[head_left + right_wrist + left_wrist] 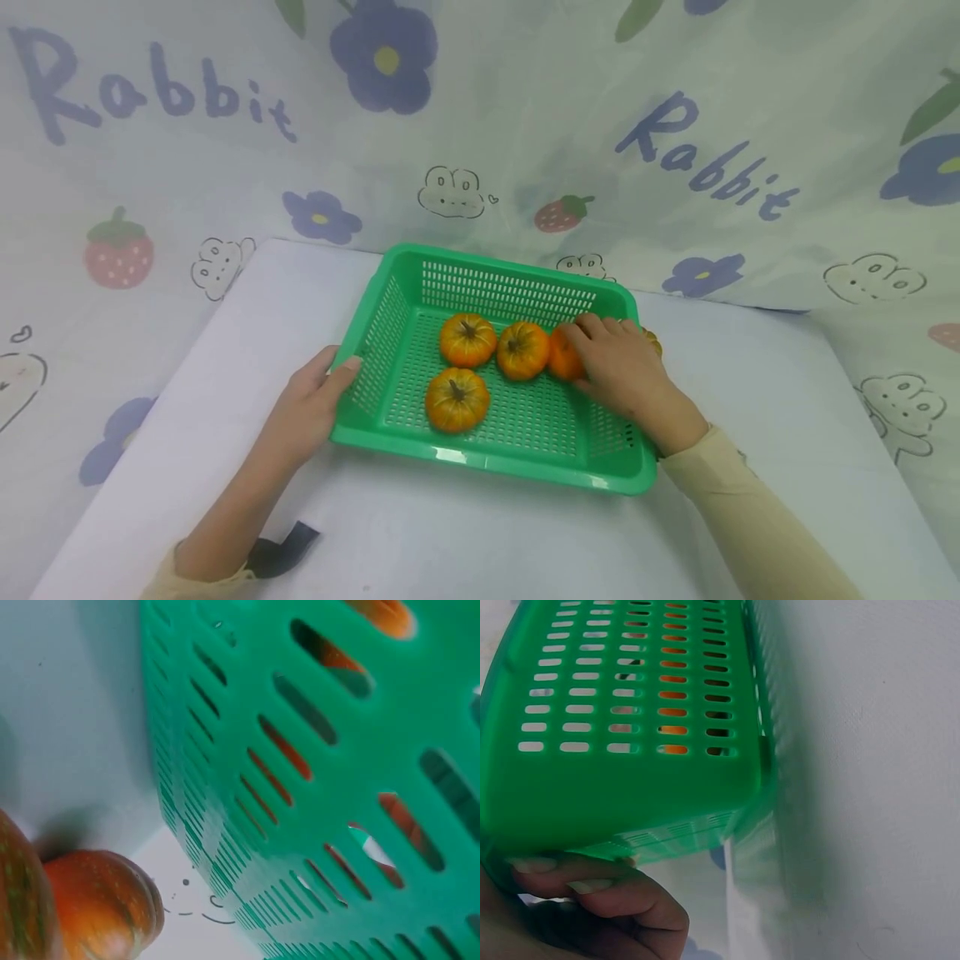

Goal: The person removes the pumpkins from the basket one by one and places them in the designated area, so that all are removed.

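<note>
The held pumpkin [564,357], orange and partly covered, is sitting inside the basket's right end, just beside the middle pumpkin [523,351]; whether its base is meeting the basket floor cannot be told. The right hand [618,362] is gripping it from above, fingers bending over the far side and thumb lying at the near side. To the left, the rear pumpkin [468,340] and the front pumpkin [457,400] are resting on the slotted floor, stems facing up. The green basket [525,468] is enclosing all four, while the left hand [307,408] is pinching its left rim, thumb lying on top and fingers curling beneath. Beyond the right wall, as the right wrist view is showing, a reddish pumpkin [105,904] and a greenish pumpkin [22,900] are standing outside on the white tabletop [750,400]. Farther out, a printed cloth [495,125] is hanging behind the work. The step in hand appears to be the handling of one pumpkin at the basket's right end, the left hand apparently steadying the basket; the direction of transfer is not showing. If the pumpkin is going in, the next move is probably calling for a gentle release without nudging its neighbour; if it is coming out, for a firm grip and a lift clearing the right rim.
</note>
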